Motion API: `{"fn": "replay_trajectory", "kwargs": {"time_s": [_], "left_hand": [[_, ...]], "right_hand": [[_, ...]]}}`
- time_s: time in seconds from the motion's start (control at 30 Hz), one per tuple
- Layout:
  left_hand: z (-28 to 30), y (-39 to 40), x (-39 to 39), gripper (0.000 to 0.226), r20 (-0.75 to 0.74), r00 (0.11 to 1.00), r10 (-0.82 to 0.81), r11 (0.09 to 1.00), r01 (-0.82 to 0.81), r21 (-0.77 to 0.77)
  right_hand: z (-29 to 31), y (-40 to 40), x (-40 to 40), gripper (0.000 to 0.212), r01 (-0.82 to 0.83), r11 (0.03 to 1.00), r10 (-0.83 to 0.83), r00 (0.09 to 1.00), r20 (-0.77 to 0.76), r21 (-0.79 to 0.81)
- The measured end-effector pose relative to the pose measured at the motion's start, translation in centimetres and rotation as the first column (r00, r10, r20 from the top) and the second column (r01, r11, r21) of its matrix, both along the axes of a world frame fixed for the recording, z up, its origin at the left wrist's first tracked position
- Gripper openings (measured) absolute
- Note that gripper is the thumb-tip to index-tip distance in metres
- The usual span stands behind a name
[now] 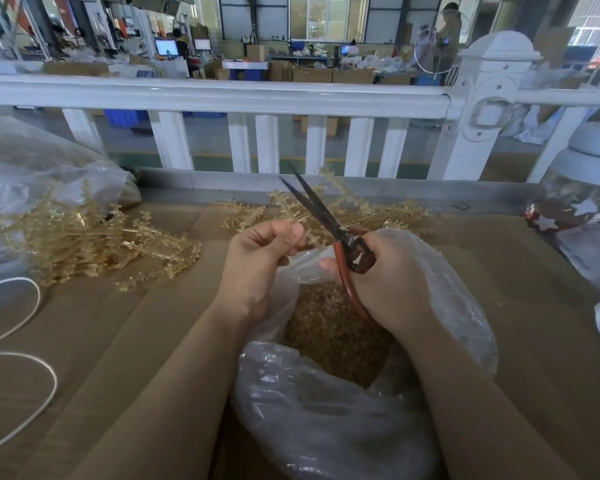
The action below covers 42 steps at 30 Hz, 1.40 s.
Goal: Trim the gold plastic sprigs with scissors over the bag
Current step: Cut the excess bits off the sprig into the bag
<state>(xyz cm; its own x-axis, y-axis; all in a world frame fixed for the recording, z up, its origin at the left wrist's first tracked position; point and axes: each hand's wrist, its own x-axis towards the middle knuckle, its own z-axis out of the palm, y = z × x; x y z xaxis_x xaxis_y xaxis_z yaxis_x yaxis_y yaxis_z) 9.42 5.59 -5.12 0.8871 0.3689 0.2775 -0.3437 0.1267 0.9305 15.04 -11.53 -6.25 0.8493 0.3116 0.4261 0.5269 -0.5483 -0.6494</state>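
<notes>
My left hand [260,258] pinches a gold plastic sprig [293,207] between thumb and fingers, held above the open clear plastic bag [326,410]. My right hand [385,275] grips the red handles of the scissors [321,211]. Their dark blades stand slightly apart and point up and left, next to the sprig. Inside the bag lies a heap of gold trimmed pieces [329,334]. More gold sprigs lie in a pile [94,240] to the left on the cardboard.
Cardboard [136,323] covers the work surface. A white cord [25,341] loops at the left edge. A second clear bag [32,168] lies far left, loose sprigs [388,209] behind the hands, a jar with red star ornaments [575,202] at right. A white railing [222,95] runs behind.
</notes>
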Motion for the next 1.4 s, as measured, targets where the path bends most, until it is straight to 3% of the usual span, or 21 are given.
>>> {"fn": "replay_trajectory", "kwargs": {"time_s": [0.1,0.3,0.63,0.77,1.4], "left_hand": [[-0.04,0.12,0.05,0.017,0.056,0.998,0.016,1.000,-0.016,0.004],[-0.11,0.16,0.19,0.022,0.136,0.990,0.040,0.996,-0.050,0.072],[-0.21,0.26,0.32,0.011,0.122,0.992,0.038,0.999,-0.037,-0.005],[-0.16,0.30,0.20,0.013,0.128,0.991,0.031,0.999,-0.027,-0.036],[0.12,0.10,0.12,0.015,0.105,0.994,0.012,0.995,-0.001,-0.099]], "right_hand": [[0.04,-0.06,-0.10,0.055,0.027,0.994,-0.012,0.990,0.138,-0.109],[-0.22,-0.11,-0.02,0.057,0.120,0.969,-0.064,0.966,0.251,-0.216],[-0.12,0.18,-0.12,0.062,0.117,0.974,-0.053,0.949,0.311,-0.192],[-0.07,0.08,-0.26,0.053,0.129,0.975,-0.061,0.939,0.338,-0.182],[-0.09,0.18,-0.22,0.060,0.138,0.986,-0.078,0.877,0.473,-0.093]]}}
